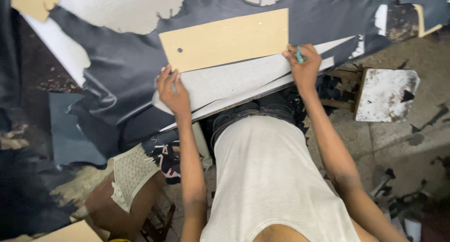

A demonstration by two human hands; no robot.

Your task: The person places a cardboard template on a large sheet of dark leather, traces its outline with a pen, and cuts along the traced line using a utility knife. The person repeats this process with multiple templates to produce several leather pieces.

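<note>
A tan cardboard template (225,39) with a small round hole lies on a pale grey sheet (225,82), which rests on dark leather-like material (126,59). My left hand (172,91) presses down on the grey sheet just below the template's lower left corner. My right hand (304,66) holds a small teal pen (298,54) with its tip against the template's lower right corner. Both forearms reach forward over my lap and white shirt.
A paint-stained white wooden block (385,94) stands at the right on the concrete floor. Another person's knee in white patterned shorts (129,176) is at lower left. Dark offcuts litter the floor at right. More cardboard pieces (33,2) lie at the top left and bottom left.
</note>
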